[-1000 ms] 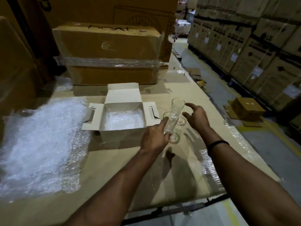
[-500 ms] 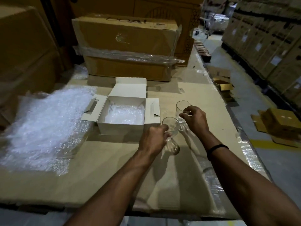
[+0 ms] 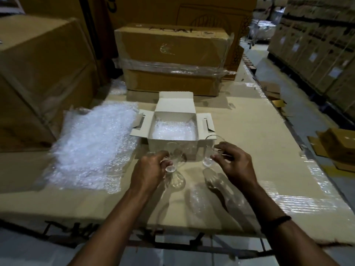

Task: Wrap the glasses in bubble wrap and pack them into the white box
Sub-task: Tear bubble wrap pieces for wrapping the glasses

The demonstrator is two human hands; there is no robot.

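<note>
Both hands busy, right in front of the open white cardboard box (image 3: 156, 147)! Gripping a clear stemmed glass (image 3: 175, 180) in the left hand (image 3: 151, 170), with fingers (image 3: 159, 156) curled round the stem and lower bowl. Tilted, that one, round foot swung towards the camera, rim pointing at the box's front wall. Over to the right hand (image 3: 235, 163): pinching a second clear stemmed glass (image 3: 208, 160) by the bowl, thumb and fingers bent round it, close to upright, just beside the box's near right corner. Held apart from each other, both glasses, above the brown cardboard-covered surface (image 3: 249, 135), with pale shadows thrown underneath. Blurred at the edges, so cannot tell exactly where each fingertip sits.

Inside the box, with flaps folded out to left, right and back, a lining of white bubble wrap (image 3: 172, 131) across the bottom. Left of the box, reaching up to its left flap, a big crumpled sheet of clear bubble wrap (image 3: 92, 144) spread on the surface. Behind the box, two stacked brown cardboard cartons (image 3: 172, 60) banded with clear plastic film. Round the right wrist, a thin black wristband (image 3: 276, 221).
</note>
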